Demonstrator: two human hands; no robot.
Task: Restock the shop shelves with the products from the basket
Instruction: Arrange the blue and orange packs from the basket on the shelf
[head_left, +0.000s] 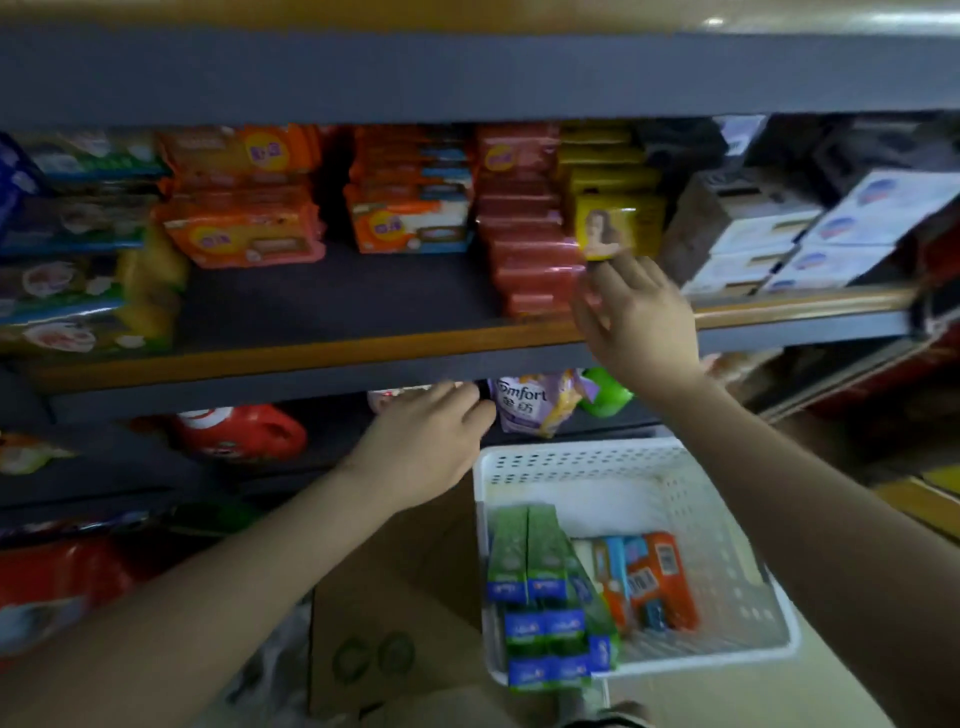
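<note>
Head cam shows the right hand pinching a small yellow packet upright at the shelf front, centre-right of frame, printed face toward us, while the left hand hovers loose-fingered beside the white basket lower right.

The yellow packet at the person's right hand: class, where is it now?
Head view, right of centre: the yellow packet stands on the middle shelf, between red packs and white boxes.
</note>
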